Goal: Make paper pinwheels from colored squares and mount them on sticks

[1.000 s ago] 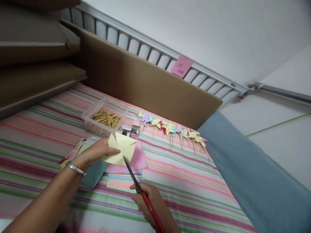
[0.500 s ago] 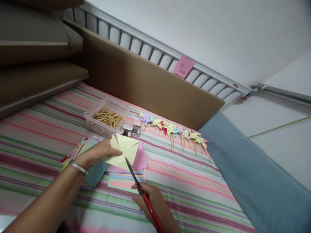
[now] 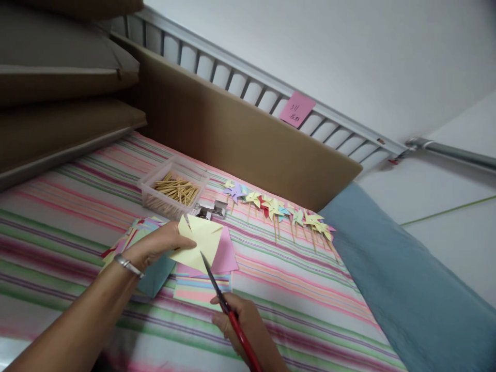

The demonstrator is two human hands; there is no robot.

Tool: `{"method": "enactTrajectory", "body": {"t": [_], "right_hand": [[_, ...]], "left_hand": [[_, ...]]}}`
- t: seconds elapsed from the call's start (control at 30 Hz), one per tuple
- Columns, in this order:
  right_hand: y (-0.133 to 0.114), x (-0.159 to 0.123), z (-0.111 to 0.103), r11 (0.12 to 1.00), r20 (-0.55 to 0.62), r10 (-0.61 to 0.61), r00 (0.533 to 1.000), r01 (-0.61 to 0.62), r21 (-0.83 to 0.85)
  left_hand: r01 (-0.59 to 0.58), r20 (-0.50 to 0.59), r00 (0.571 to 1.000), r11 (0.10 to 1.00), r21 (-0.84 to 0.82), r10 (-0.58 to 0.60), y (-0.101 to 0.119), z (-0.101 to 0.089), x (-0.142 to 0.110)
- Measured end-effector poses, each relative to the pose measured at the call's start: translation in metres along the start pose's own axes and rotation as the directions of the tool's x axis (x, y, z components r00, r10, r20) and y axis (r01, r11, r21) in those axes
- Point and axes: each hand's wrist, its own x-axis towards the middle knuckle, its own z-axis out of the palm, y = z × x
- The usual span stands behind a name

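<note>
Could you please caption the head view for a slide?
Left hand holds yellow paper; right hand holds red scissors against it.

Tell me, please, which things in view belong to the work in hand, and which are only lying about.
Likely belonging to the work:
yellow paper, held by the left hand
red-handled scissors, in the right hand
pink sheet below
wooden sticks in the clear tub
pinwheels on sticks

Apparently only around it:
pink note on the radiator
brown board
blue covering

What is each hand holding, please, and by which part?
The left hand holds the yellow paper by its left side; the right hand holds the scissors by the red handles.
</note>
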Motion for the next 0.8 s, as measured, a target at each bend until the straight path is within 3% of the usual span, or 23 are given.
{"method": "enactTrajectory", "body": {"t": [0.8], "right_hand": [[-0.0035,-0.0003,0.0006,0.998,0.003,0.035,0.999,-0.035,0.044]], "left_hand": [[0.024,-0.029,0.999,1.0,0.002,-0.023,0.0037,0.003,-0.0008]]}}
